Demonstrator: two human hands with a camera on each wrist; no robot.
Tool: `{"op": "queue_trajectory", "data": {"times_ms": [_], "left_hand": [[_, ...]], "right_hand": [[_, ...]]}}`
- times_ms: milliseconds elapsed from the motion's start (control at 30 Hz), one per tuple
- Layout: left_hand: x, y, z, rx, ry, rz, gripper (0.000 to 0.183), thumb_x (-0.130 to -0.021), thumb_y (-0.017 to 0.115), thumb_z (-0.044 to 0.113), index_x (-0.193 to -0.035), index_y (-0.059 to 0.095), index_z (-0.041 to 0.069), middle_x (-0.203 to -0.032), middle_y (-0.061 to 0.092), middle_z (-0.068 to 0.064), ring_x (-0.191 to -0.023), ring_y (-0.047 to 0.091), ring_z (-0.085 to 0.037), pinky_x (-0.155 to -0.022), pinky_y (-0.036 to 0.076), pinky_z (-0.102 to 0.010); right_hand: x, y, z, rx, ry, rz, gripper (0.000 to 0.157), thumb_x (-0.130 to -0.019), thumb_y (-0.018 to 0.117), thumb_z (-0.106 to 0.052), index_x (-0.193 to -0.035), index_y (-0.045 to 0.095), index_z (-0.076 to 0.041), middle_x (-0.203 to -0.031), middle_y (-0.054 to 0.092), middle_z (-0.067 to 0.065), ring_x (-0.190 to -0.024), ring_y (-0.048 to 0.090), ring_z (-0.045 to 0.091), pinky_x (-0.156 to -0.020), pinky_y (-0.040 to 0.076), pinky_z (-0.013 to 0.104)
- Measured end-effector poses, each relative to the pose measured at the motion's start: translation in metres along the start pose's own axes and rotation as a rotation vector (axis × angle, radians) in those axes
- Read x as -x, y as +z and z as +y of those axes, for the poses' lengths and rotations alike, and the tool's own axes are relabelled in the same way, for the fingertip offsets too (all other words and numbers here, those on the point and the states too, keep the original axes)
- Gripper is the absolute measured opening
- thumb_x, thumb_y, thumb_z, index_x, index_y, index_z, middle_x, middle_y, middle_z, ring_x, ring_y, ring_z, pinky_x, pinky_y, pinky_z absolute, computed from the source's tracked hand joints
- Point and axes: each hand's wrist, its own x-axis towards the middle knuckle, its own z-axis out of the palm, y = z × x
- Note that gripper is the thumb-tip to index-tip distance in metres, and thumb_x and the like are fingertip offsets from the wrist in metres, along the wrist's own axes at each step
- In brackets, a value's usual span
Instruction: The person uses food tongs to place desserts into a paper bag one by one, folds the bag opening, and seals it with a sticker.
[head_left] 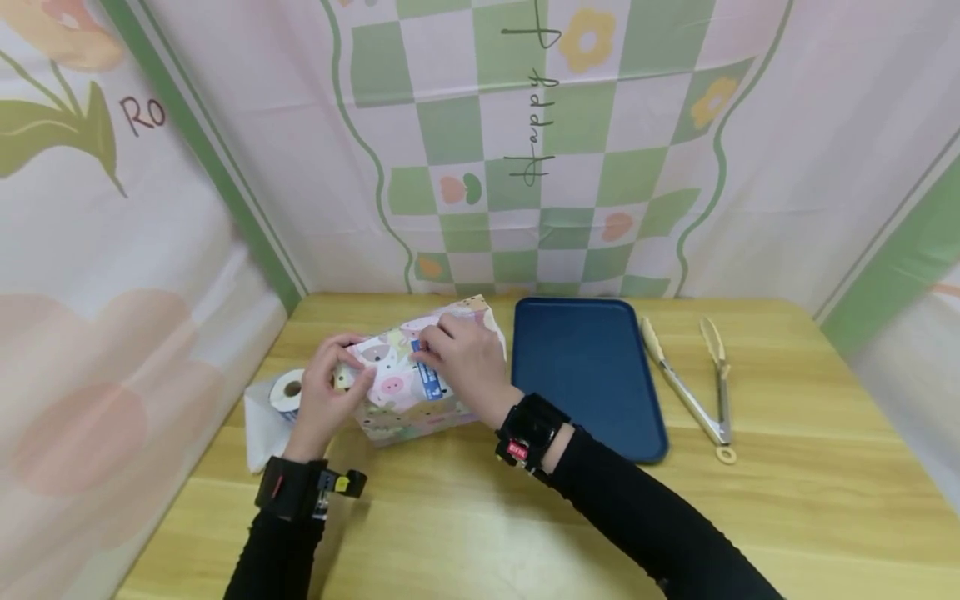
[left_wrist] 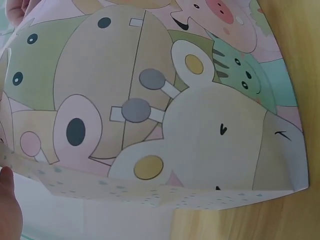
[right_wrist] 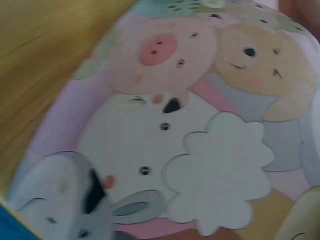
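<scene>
A cardboard box (head_left: 401, 417) printed with cartoon animals lies at a slant on the table. My left hand (head_left: 330, 392) grips its left end, thumb on the top face and fingers at the far edge. A blue sticker (head_left: 431, 382) with pale print lies across the middle of the top. Over the box, my right hand (head_left: 468, 358) pinches the sticker's upper end between thumb and forefinger. The printed side of the box (left_wrist: 215, 135) fills the left wrist view, and another side of the box (right_wrist: 215, 170) fills the right wrist view.
Left of the box stands a roll of stickers (head_left: 287, 390) with a white backing strip (head_left: 261, 425). To the right lies a dark blue tray (head_left: 585, 367), its edge close to the box. Beyond it, metal tongs (head_left: 693, 404) with cream tips lie spread. A printed curtain (head_left: 450, 250) hangs behind the table.
</scene>
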Motion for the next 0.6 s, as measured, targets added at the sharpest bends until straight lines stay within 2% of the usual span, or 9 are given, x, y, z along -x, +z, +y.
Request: {"op": "queue_trajectory", "data": {"times_ms": [100,200,367,433,500,533,600], "left_hand": [[-0.001,0.000,0.012,0.001,0.005,-0.008,0.019,-0.080,0.071,-0.010,-0.083,0.053,-0.003,-0.123,0.060,-0.025,-0.117,0.054,-0.030,-0.102,0.037,-0.018],[-0.001,0.000,0.017,0.003,-0.002,-0.011,0.019,-0.080,0.070,-0.010,-0.083,0.053,-0.003,-0.124,0.060,-0.025,-0.117,0.054,-0.031,-0.102,0.037,-0.018],[-0.002,0.001,0.014,-0.003,-0.001,-0.009,0.018,-0.081,0.069,-0.010,-0.084,0.053,-0.003,-0.124,0.058,-0.026,-0.117,0.053,-0.034,-0.102,0.036,-0.017],[-0.001,0.004,0.008,-0.010,0.001,-0.004,0.017,-0.082,0.068,-0.009,-0.088,0.054,-0.004,-0.127,0.056,-0.026,-0.119,0.050,-0.035,-0.105,0.034,-0.021],[0.002,0.007,0.001,-0.036,-0.004,0.011,0.018,-0.084,0.067,-0.007,-0.098,0.055,-0.004,-0.134,0.052,-0.024,-0.125,0.047,-0.036,-0.110,0.033,-0.029],[0.004,0.009,-0.003,-0.053,-0.014,0.021,0.023,-0.085,0.066,-0.004,-0.106,0.055,-0.004,-0.139,0.048,-0.022,-0.130,0.043,-0.035,-0.112,0.032,-0.035],[0.009,0.013,-0.008,-0.076,-0.054,0.039,0.042,-0.088,0.065,0.001,-0.127,0.050,0.001,-0.151,0.037,-0.017,-0.139,0.035,-0.033,-0.117,0.028,-0.047]], "right_hand": [[0.008,0.002,0.004,0.020,-0.095,0.002,0.033,-0.084,0.069,-0.052,-0.091,0.064,-0.020,-0.081,0.056,-0.008,-0.071,0.056,0.007,-0.060,0.046,0.022],[0.014,0.002,0.007,-0.005,-0.169,-0.019,0.037,-0.081,0.069,-0.054,-0.092,0.064,-0.019,-0.083,0.058,-0.007,-0.076,0.056,0.008,-0.067,0.046,0.023],[0.026,-0.002,0.014,-0.025,-0.248,-0.066,0.043,-0.073,0.073,-0.057,-0.094,0.066,-0.019,-0.085,0.059,-0.007,-0.078,0.053,0.010,-0.070,0.043,0.023],[0.030,-0.006,0.018,-0.053,-0.272,-0.065,0.047,-0.071,0.077,-0.057,-0.097,0.066,-0.019,-0.089,0.059,-0.007,-0.081,0.052,0.010,-0.071,0.042,0.023],[0.033,-0.011,0.024,-0.090,-0.264,-0.021,0.051,-0.069,0.081,-0.054,-0.101,0.067,-0.018,-0.093,0.059,-0.003,-0.085,0.053,0.012,-0.078,0.044,0.026],[0.035,-0.014,0.028,-0.116,-0.233,0.013,0.052,-0.069,0.083,-0.051,-0.104,0.066,-0.016,-0.098,0.060,0.000,-0.089,0.053,0.015,-0.082,0.045,0.029],[0.038,-0.021,0.037,-0.185,-0.114,0.083,0.056,-0.072,0.083,-0.043,-0.114,0.064,-0.011,-0.113,0.059,0.008,-0.102,0.054,0.021,-0.092,0.045,0.037]]}}
